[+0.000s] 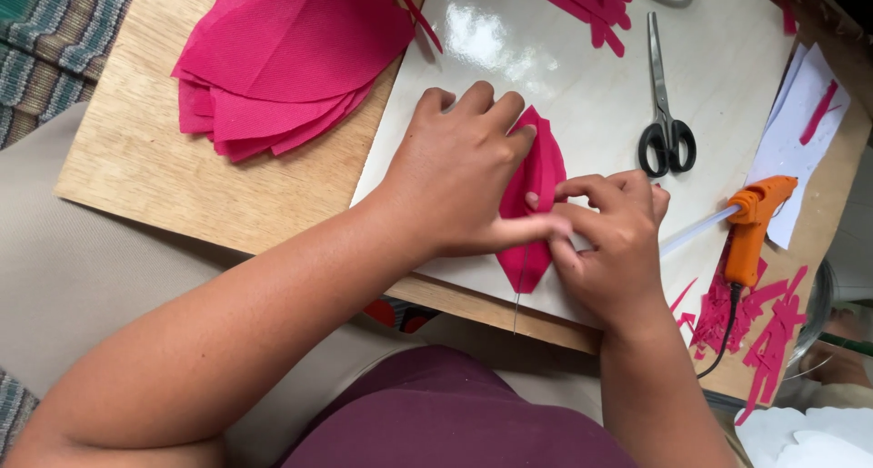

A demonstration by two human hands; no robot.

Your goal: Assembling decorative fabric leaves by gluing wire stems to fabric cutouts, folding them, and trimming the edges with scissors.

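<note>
Glossy white board (582, 95) on wooden tabletop (145, 159)

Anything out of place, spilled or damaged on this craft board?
Nothing looks damaged. Pink fabric offcuts lie scattered under and around the orange glue gun at the board's right edge, ordinary cutting litter. The scissors lie closed and flat. Both hands, left hand and right hand, press a folded pink petal.

Bright daylight, glare on tile (473, 31)
</note>
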